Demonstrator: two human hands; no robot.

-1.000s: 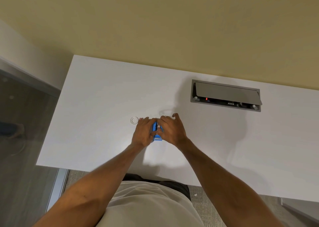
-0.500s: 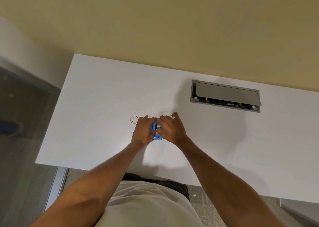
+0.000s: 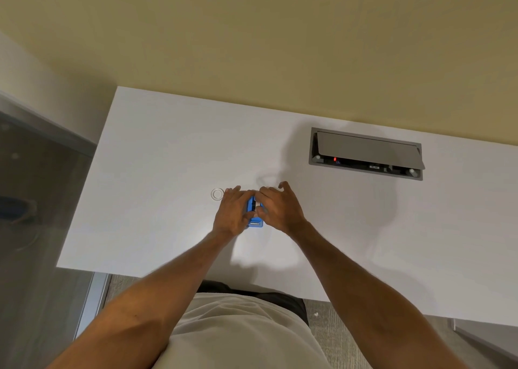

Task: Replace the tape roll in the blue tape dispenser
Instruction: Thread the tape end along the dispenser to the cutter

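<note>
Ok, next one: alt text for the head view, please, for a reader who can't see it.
Two bare hands, left hand and right hand, grip a blue tape dispenser from either side on a white desk. A small clear ring lies just beyond the left hand, and an open grey cable box sits farther right.

Dispenser (image 3: 255, 217) on table (image 3: 157, 172), ring (image 3: 217, 194) left.

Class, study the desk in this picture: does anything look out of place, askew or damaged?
Nothing looks damaged or spilled. A small clear ring lies loose on the white desk beside the left hand, apart from the blue dispenser.
</note>
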